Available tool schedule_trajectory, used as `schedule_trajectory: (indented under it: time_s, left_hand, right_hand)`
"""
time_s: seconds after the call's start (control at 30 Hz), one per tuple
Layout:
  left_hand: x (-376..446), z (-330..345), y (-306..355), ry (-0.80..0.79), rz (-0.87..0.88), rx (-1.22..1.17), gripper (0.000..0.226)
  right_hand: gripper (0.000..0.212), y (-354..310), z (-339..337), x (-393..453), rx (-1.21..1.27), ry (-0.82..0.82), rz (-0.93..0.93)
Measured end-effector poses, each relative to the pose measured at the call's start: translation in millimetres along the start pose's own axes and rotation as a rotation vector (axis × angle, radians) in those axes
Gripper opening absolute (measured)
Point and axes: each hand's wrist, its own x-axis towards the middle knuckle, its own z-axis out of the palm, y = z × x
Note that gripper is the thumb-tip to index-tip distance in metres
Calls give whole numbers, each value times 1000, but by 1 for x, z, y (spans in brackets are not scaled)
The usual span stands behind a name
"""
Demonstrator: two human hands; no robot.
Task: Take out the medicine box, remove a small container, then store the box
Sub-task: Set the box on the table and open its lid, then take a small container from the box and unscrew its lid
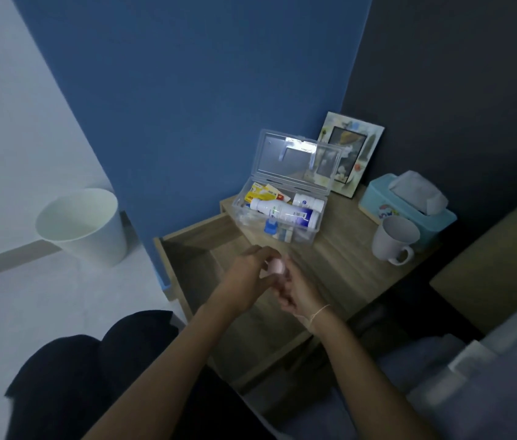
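Observation:
A clear plastic medicine box (pixel 311 236) stands on the wooden nightstand with its lid (pixel 269 157) swung up and open. Inside lie a white bottle with a blue label (pixel 285 212), another white bottle, yellow packets and a blue-capped item. In front of the box, over the open drawer (pixel 187 252), both hands meet around a small pale pink container (pixel 275 267). My left hand (pixel 246 277) wraps it from the left and my right hand (pixel 295 289) holds it from the right. The image there is blurred.
A white mug (pixel 392 239) and a teal tissue box (pixel 409 201) sit at the nightstand's right. A picture frame (pixel 350 154) leans on the wall behind the box. A white waste bin (pixel 84 225) stands on the floor at left. Bedding lies at lower right.

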Motion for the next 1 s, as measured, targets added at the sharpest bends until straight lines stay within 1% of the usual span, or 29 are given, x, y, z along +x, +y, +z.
schedule_trajectory:
  time_s: [0.07,0.13,0.2,0.27,0.33,0.43,0.5,0.57,0.63,0.7,0.73,0.8,0.83,0.9,0.93,1.0]
  left_hand:
    - [-6,-2,3,11,19,-15,30]
    - [-13,-5,6,10,47,10,34]
    - [-18,-7,9,-11,79,27,41]
    - [-23,-9,13,-15,108,44,43]
    - [-24,-12,17,-3,129,43,40]
    - [-22,-15,24,6,133,61,34]
    - [-20,-15,29,37,77,105,33]
    - [-19,-16,32,94,-4,184,40]
    - [-19,-17,33,122,-24,194,45]
    - [-20,-19,37,91,20,112,48]
    - [-19,-21,38,66,63,84,48]
    - [-16,-24,40,34,149,69,40]
    - [-15,-26,40,30,165,66,33]
    - [-13,-27,40,40,131,67,26]
    - [-12,-28,39,54,98,79,27]
    - [-11,-27,36,75,47,124,38]
  right_hand:
    - [53,0,2,-4,26,-34,17]
    - [50,0,2,-8,101,-82,19]
    - [50,1,0,-13,199,-200,16]
    - [53,1,0,-20,298,-316,8]
    - [54,0,4,-26,378,-354,15]
    - [51,-2,15,-32,486,-294,22]
    - [48,-5,22,-38,546,-274,-13]
    - [44,-9,28,-46,563,-283,-66]
    - [44,-13,31,-50,566,-289,-115]
    - [43,-17,32,-52,562,-260,-129]
    - [41,-18,32,-51,570,-239,-101]
    - [37,-20,33,-52,595,-200,-58]
    - [40,-19,33,-51,597,-180,-73]
    - [51,-17,35,-50,603,-171,-93]
    - [53,-17,36,-51,609,-190,-86]
    - [53,-15,37,-50,612,-236,-84]
